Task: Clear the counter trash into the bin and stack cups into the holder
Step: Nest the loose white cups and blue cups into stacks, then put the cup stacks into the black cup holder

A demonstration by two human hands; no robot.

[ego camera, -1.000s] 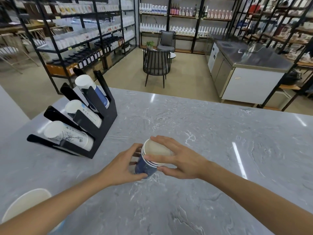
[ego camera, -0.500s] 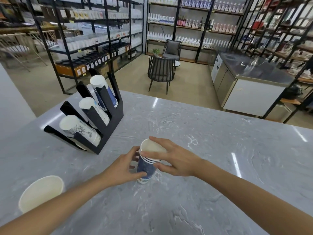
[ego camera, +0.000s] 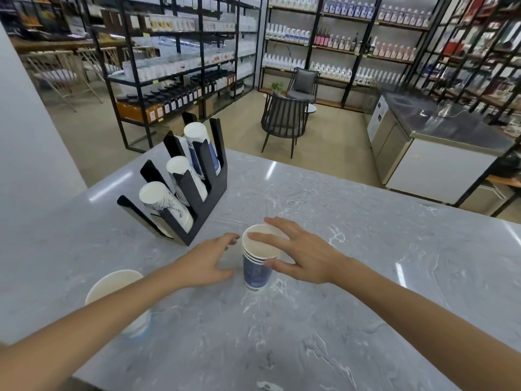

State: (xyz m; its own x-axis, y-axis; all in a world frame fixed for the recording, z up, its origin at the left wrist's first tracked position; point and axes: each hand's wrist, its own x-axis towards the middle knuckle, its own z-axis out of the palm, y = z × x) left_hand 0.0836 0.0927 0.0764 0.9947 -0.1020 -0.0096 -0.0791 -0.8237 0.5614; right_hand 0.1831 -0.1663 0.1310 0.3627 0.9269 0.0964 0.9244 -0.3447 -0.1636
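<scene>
Since the earlier frame our left hand (ego camera: 207,259) has let go of the blue cups and slid off to their left, and our view has swung so that the holder sits nearer the middle. We work on a grey marble counter (ego camera: 352,235), and the black cup holder (ego camera: 197,193) stands toward its far left corner, its three slanted slots each filled with a sleeve of cups lying with their open mouths tipped up and toward the left edge. The stack of blue cups (ego camera: 255,266) stands upright near the middle of the counter, its long axis vertical, so we judge it must be lifted and tilted to match the slant of the slots. It lies directly ahead of us, between both hands, and the holder is up and to the left of it, well apart. Our right hand (ego camera: 306,256) is the nearer one: its fingers drape over the rim with the thumb curled against the side, so it holds the stack. Our left hand is relaxed and spread flat just beside the stack, holding nothing; whether a fingertip touches the cup we cannot tell. A single white cup (ego camera: 112,283) stands near the front left edge, partly hidden behind our left forearm.
</scene>
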